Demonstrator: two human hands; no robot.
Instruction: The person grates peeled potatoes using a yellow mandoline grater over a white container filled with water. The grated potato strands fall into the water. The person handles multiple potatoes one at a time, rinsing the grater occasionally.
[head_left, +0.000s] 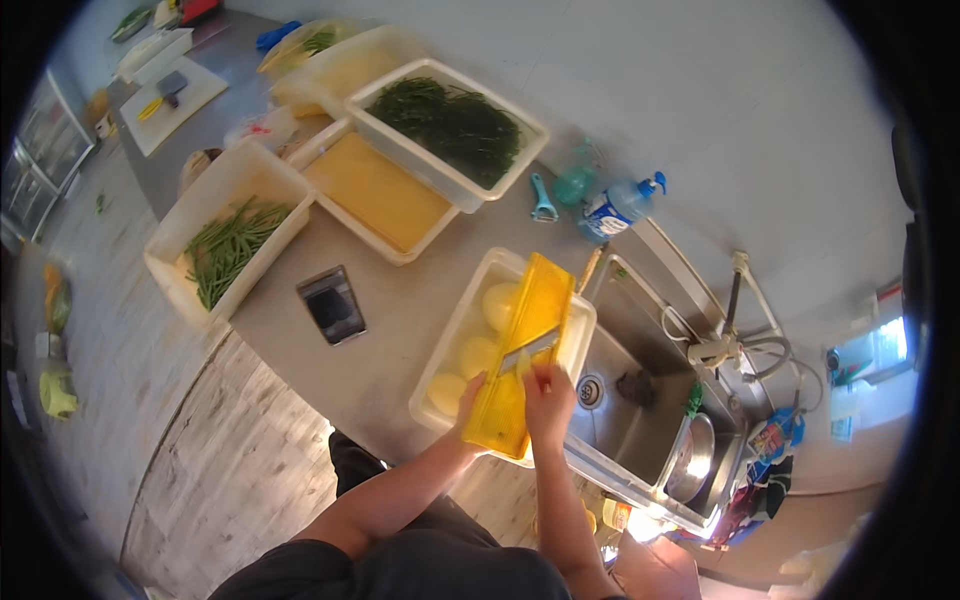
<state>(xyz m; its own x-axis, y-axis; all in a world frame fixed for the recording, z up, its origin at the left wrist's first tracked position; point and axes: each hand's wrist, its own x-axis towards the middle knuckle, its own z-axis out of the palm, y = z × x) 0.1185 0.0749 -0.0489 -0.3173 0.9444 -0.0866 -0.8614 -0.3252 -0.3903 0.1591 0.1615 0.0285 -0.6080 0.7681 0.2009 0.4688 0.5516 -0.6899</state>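
A yellow plastic mandoline slicer (541, 300) lies slanted across a white plastic tub (586, 319), its metal blade (534, 349) facing up. My left hand (468, 411) grips the slicer's lower left edge; the fingers are partly hidden beneath it. In my right hand (548, 401) is a pale yellow vegetable piece (523, 364), held against the slicer beside the blade. Several round, pale peeled vegetables, probably potatoes, sit in the tub, among them one peeled vegetable (499, 306) near the far end. The slicer hides the tub's right part.
Right of the tub is a steel sink (611, 444) with a tap (716, 351). A smartphone (331, 306) lies on the counter to the left. Beyond stand a tub of cut green beans (169, 255), a dark-greens tub (536, 139), a blue peeler (541, 199) and a pump bottle (615, 214).
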